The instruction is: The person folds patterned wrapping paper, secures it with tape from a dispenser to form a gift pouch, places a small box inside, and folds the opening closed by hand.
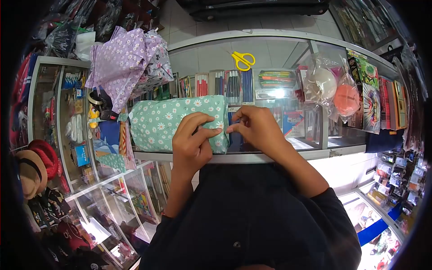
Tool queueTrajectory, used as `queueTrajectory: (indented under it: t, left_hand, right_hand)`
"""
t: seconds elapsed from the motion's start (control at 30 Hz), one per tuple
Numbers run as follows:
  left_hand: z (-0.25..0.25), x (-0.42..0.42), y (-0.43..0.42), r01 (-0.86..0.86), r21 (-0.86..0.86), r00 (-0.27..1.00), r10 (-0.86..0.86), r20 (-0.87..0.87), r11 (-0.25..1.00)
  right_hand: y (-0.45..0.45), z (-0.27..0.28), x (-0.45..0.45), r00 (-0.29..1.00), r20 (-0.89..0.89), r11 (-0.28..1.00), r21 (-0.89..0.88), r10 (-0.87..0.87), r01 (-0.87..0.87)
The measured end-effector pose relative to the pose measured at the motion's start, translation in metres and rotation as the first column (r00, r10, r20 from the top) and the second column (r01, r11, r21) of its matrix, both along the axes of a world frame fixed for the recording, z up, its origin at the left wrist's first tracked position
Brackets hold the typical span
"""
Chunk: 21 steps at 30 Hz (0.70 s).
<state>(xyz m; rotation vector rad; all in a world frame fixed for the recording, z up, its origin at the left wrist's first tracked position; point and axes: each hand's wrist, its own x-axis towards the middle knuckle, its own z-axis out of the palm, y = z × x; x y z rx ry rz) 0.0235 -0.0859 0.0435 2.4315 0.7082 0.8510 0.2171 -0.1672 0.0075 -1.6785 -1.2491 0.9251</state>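
Observation:
A parcel wrapped in green daisy-print paper [157, 128] lies on the glass counter in front of me. My left hand [193, 139] rests on the parcel's right part, its fingers bent and the index finger and thumb near the right end. At the right edge, my right hand [256, 128] has thumb and index finger closed together on the edge of the green paper. Yellow-handled scissors [243, 60] lie on the glass beyond my hands.
Purple floral paper [119, 58] is heaped at the back left of the counter. Plastic-bagged round items [335, 90] and boxed goods [366, 90] stand at the right. Pens [233, 85] show beneath the glass. Hats [33, 168] are at the far left.

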Motion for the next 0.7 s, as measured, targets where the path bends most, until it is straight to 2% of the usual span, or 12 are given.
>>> queueTrajectory:
  t: [0.03,0.17,0.23,0.4,0.47,0.5,0.57,0.7]
  left_hand:
    - [0.0,0.0,0.0,-0.002,-0.001,1.0,0.002,0.0,1.0]
    - [0.003,0.002,0.001,-0.024,-0.016,0.998,0.025,0.059,1.0]
    - [0.003,0.002,0.001,-0.04,-0.039,0.997,0.043,0.071,0.998]
    - [0.001,0.002,0.002,-0.062,-0.062,0.993,0.068,0.1,0.996]
    - [0.001,0.002,0.002,-0.061,-0.052,0.993,0.066,0.098,0.997]
    - [0.001,0.002,0.001,-0.057,-0.045,0.993,0.061,0.096,0.997]
    - [-0.001,0.003,0.002,-0.06,-0.053,0.992,0.065,0.108,0.997]
    - [-0.001,0.005,0.0,-0.06,-0.056,0.992,0.066,0.11,0.997]
  right_hand:
    - [-0.003,0.001,0.001,0.998,-0.057,0.999,-0.03,-0.022,0.021]
    - [-0.02,0.018,-0.008,0.995,-0.073,0.998,0.015,-0.063,0.064]
    - [-0.025,0.019,-0.018,0.967,-0.24,0.994,0.042,-0.087,0.1]
    - [-0.026,0.023,-0.035,0.947,-0.31,0.993,0.054,-0.081,0.103]
    - [-0.026,0.022,-0.038,0.861,-0.507,0.998,-0.057,-0.049,0.024]
    - [-0.025,0.02,-0.039,0.861,-0.507,0.998,-0.055,-0.046,0.021]
    - [-0.025,0.013,-0.042,0.694,-0.702,0.987,-0.135,-0.161,0.092]
    - [-0.028,-0.007,-0.057,0.63,-0.758,0.984,-0.086,-0.168,0.159]
